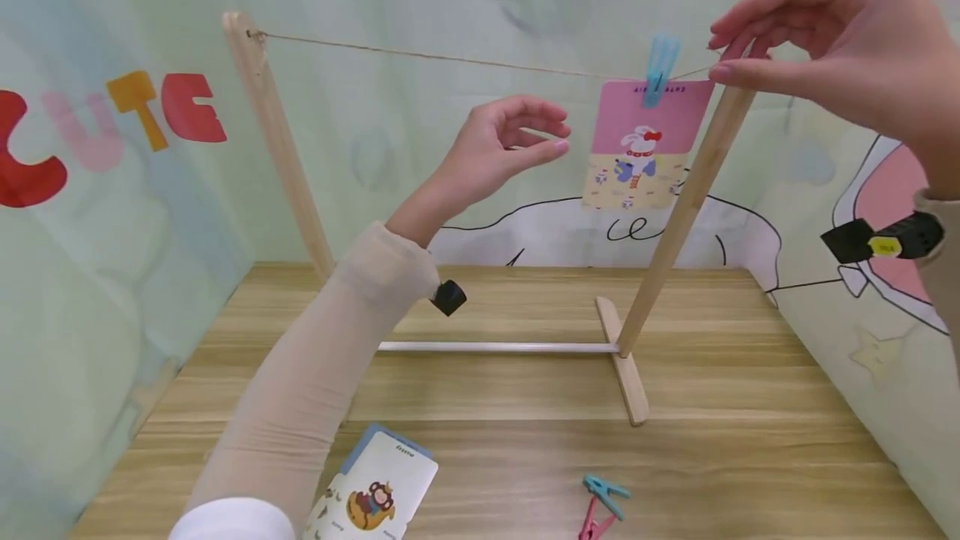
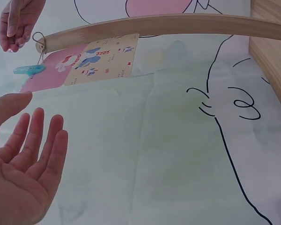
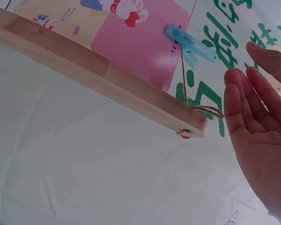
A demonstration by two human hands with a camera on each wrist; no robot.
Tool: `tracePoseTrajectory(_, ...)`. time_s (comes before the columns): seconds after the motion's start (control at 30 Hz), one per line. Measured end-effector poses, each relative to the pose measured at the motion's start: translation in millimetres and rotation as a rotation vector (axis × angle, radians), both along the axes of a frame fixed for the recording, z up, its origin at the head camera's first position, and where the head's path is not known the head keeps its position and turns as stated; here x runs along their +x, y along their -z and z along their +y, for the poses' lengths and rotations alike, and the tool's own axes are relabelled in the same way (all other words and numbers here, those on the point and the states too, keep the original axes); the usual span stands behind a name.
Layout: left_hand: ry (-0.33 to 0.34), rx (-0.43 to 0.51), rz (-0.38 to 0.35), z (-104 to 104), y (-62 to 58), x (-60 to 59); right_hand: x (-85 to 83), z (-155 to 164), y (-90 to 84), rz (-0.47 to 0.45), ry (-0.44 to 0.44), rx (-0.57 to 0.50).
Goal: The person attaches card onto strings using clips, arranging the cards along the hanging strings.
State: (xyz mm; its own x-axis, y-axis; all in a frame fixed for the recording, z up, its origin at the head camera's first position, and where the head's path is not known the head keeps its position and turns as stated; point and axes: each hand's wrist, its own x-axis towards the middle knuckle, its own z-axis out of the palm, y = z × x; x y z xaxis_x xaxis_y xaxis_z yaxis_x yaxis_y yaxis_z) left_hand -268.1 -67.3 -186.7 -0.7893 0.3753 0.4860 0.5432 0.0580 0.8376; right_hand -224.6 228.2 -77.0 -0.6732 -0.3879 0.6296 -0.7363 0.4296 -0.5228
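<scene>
Both hands released: right hand (image 1: 832,40) hovers by the post top, left hand (image 1: 498,148) beside the pegged card (image 1: 645,144); check the blue peg (image 1: 660,69) bites squarely.

A wooden post (image 3: 98,75) slants from nine o'clock toward the centre, twine (image 3: 189,96) knotted at its tip. At twelve o'clock a blue clothespin (image 3: 191,45) clips a pink card (image 3: 140,40). The right hand (image 3: 260,136) hovers at three o'clock, fingers straight, just beside the post's tip.
</scene>
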Motion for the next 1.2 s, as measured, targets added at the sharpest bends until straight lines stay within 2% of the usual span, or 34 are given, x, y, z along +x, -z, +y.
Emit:
tracePoseTrajectory(0.27,-0.013,-0.019,0.026,-14.3,2.5,8.4,12.0,3.6,15.4,0.053,-0.003,0.065)
tracePoseTrajectory(0.4,-0.016,-0.044,0.039,-23.9,8.0,12.2,21.2,1.9,28.2,0.082,-0.068,0.089)
tracePoseTrajectory(0.53,-0.024,-0.06,0.018,-32.6,12.6,17.1,28.8,1.1,41.3,0.149,-0.08,0.197)
tracePoseTrajectory(0.77,-0.034,-0.108,0.023,-44.3,19.6,25.7,32.6,5.5,60.9,0.186,-0.204,0.273)
tracePoseTrajectory(0.97,-0.041,-0.161,-0.008,-51.3,34.1,30.7,30.7,8.4,81.6,0.17,-0.365,0.249)
tracePoseTrajectory(1.2,-0.06,-0.205,-0.043,-60.9,48.7,38.7,30.8,6.4,103.7,0.158,-0.454,0.202)
